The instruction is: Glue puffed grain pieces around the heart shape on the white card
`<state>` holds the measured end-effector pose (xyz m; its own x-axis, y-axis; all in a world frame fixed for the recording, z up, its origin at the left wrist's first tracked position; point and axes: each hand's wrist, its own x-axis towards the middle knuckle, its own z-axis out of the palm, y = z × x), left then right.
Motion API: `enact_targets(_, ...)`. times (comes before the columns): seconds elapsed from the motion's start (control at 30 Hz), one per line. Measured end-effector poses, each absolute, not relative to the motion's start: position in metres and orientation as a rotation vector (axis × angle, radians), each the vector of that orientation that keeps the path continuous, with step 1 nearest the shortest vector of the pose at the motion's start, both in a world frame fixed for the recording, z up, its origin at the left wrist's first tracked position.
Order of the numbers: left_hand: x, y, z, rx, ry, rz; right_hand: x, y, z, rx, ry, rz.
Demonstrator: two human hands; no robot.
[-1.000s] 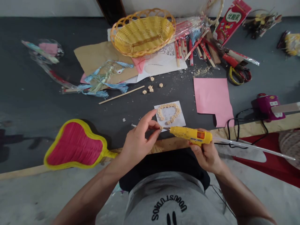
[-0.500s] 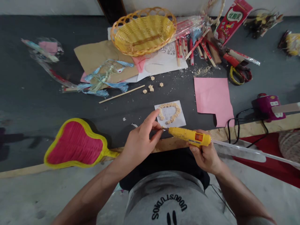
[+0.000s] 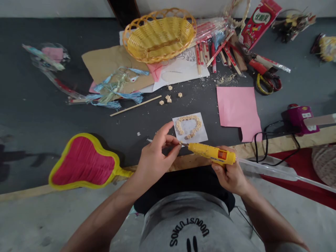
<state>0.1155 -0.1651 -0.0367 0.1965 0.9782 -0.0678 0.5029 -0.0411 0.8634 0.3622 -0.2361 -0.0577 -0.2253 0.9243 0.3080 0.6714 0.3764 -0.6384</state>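
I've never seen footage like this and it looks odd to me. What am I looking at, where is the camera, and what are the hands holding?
There is no machine here: a person works with bare hands. The one picture comes from a camera worn on the person's head, looking forward and down, so the arms reach in from the bottom edge.

The right hand grips a yellow glue gun. The left hand pinches a tiny pale piece at the gun's tip.

On the dark table, just beyond the hands, lies a white card bearing a heart of small pale pieces. Around it are a pink sheet, a red and yellow fan, a yellow basket, blue tassels, sticks and packets.
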Motion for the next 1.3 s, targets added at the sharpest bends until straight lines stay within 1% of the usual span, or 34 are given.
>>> enact_targets(0.2, 0.119, -0.162, -0.026, 1.343, 1.353, 0.790, 0.365, -0.235, -0.057, -1.384, -1.878, 0.596)
enact_targets(0.3, 0.120, -0.159, -0.019, 1.202, 1.299, 0.784, 0.379, -0.223, -0.052, -1.429, -1.698, 0.815)
enact_targets(0.37, 0.120, -0.159, -0.018, 1.148, 1.254, 0.789, 0.394, -0.206, -0.047, -1.442, -1.531, 0.976)
enact_targets(0.47, 0.121, -0.162, -0.022, 1.126, 1.233, 0.777, 0.420, -0.168, -0.040, -1.532, -1.282, 1.029)
enact_targets(0.57, 0.123, -0.163, -0.027, 1.115, 1.276, 0.757, 0.443, -0.129, -0.038, -1.752, -1.230, 1.058)
enact_targets(0.63, 0.124, -0.164, -0.030, 1.090, 1.303, 0.766, 0.455, -0.112, -0.036, -1.960, -1.366, 0.924)
enact_targets(0.7, 0.126, -0.163, -0.031, 1.060, 1.308, 0.786, 0.461, -0.107, -0.031, -2.238, -1.555, 0.580)
enact_targets(0.77, 0.128, -0.162, -0.031, 1.031, 1.303, 0.791, 0.458, -0.114, -0.024, -2.374, -1.644, 0.201)
enact_targets(0.8, 0.129, -0.161, -0.031, 1.016, 1.298, 0.795, 0.451, -0.121, -0.021, -2.343, -1.651, 0.074)
enact_targets(0.87, 0.130, -0.160, -0.032, 0.975, 1.281, 0.810, 0.427, -0.140, -0.017, -2.087, -1.656, -0.090)
enact_targets(0.9, 0.131, -0.160, -0.032, 0.951, 1.267, 0.821, 0.411, -0.150, -0.018, -1.912, -1.720, -0.059)
enact_targets(0.97, 0.131, -0.159, -0.033, 0.907, 1.243, 0.838, 0.374, -0.168, -0.023, -1.540, -1.836, 0.259)
enact_targets(1.03, 0.131, -0.159, -0.033, 0.893, 1.229, 0.836, 0.340, -0.181, -0.032, -1.339, -1.854, 0.559)
enact_targets(1.07, 0.130, -0.159, -0.032, 0.894, 1.227, 0.830, 0.326, -0.186, -0.037, -1.284, -1.814, 0.636)
enact_targets(1.17, 0.128, -0.160, -0.032, 0.895, 1.222, 0.803, 0.303, -0.190, -0.046, -1.233, -1.725, 0.713)
enact_targets(1.3, 0.126, -0.161, -0.033, 0.877, 1.226, 0.786, 0.298, -0.187, -0.046, -1.248, -1.683, 0.751)
